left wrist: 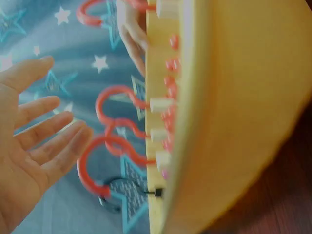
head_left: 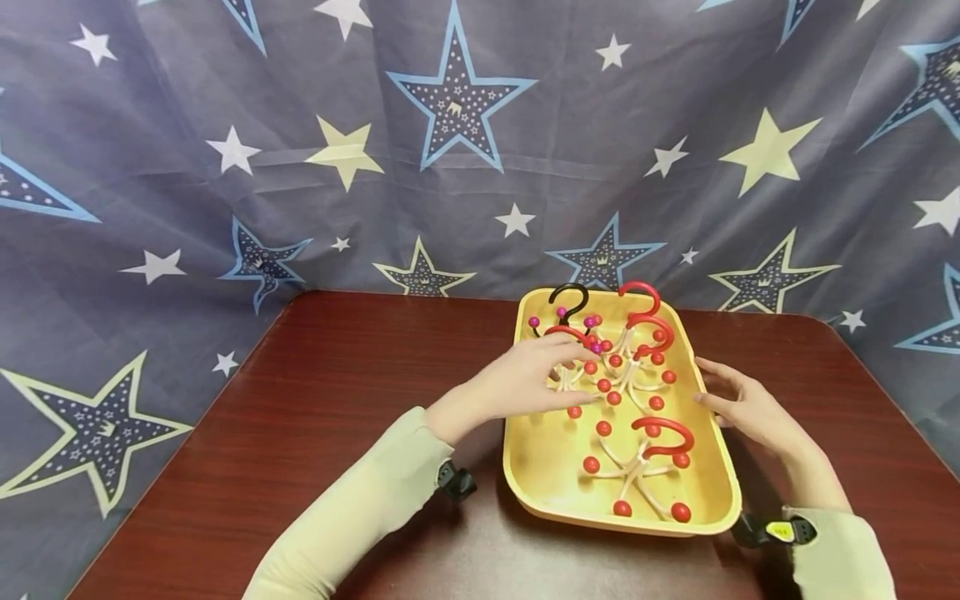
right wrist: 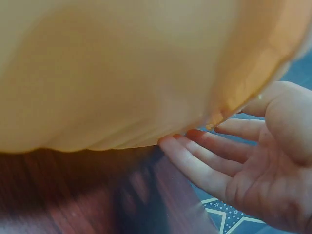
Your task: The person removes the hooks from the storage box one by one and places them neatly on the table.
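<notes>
A yellow tray (head_left: 543,471) holds several small hangers, each with a red hook and cream arms tipped with red balls. One such hanger (head_left: 637,468) lies apart near the tray's front end; others are bunched toward the back. Among them is a black hanger (head_left: 565,319) with magenta balls. My left hand (head_left: 532,379) hovers over the bunched hangers; in the left wrist view its fingers (left wrist: 51,146) are spread, apart from the hooks. At the tray's right side is my right hand (head_left: 750,414); the right wrist view shows its extended fingers (right wrist: 204,156) against the outer wall.
The tray stands on a dark reddish-brown table (head_left: 360,367), whose surface extends on both sides of it. Behind the table hangs a grey-blue cloth (head_left: 292,100) printed with stars. A small black device (head_left: 455,481) is worn at the left wrist.
</notes>
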`<state>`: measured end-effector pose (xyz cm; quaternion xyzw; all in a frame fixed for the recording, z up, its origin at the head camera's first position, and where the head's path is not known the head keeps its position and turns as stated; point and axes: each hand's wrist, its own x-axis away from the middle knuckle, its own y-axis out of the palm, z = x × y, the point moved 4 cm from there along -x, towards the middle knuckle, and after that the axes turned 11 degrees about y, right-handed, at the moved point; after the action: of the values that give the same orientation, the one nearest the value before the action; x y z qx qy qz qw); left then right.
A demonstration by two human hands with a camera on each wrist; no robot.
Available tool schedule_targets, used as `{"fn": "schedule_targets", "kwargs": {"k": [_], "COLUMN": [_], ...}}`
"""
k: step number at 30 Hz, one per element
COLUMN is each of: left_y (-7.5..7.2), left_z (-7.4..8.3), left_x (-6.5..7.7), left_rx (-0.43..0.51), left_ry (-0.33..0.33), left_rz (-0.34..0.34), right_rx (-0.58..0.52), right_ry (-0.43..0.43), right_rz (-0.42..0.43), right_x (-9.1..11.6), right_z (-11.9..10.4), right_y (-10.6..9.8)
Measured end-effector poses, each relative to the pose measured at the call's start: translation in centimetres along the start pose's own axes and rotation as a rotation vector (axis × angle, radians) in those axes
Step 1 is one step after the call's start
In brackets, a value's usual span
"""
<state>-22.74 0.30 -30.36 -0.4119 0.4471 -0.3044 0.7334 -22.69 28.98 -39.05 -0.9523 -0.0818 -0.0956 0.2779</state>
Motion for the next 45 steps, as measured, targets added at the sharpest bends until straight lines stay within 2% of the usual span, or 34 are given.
{"fn": "schedule_targets", "kwargs": {"k": [6,13,19,26,33,40,45], "left_y": [1.6,3.0,3.8,3.9,3.1,0.7,-1.5], "left_z": [2.4,4.9,6.0,6.1,5.9,5.5,4.3], "left_x": [-2.0,-3.6,-4.0,-4.1,-3.9,-3.9,-3.5], "left_rx": [0.060,0.044,0.016,0.001,-0.007,0.035,0.049], "left_ry": [0.062,0.139,0.212,0.208,0.198,0.222,0.173], "left_rz": [-0.122,-0.221,-0.241,-0.201,-0.145,0.000,0.094], "right_rx": [-0.115,-0.198,-0.207,-0.210,-0.211,-0.195,-0.188], "right_ry": [-0.003,-0.006,-0.010,-0.003,0.001,-0.016,-0.037], "right_rz": [-0.064,-0.127,-0.124,-0.104,-0.108,-0.145,-0.147], "right_x": [0.2,0.4,0.4,0.3,0.2,0.4,0.3], "right_z": [0.6,0.7,0.7,1.0,1.0,0.8,0.7], "right_y": [0.2,0.5,0.4,0.4,0.5,0.5,0.6]}}
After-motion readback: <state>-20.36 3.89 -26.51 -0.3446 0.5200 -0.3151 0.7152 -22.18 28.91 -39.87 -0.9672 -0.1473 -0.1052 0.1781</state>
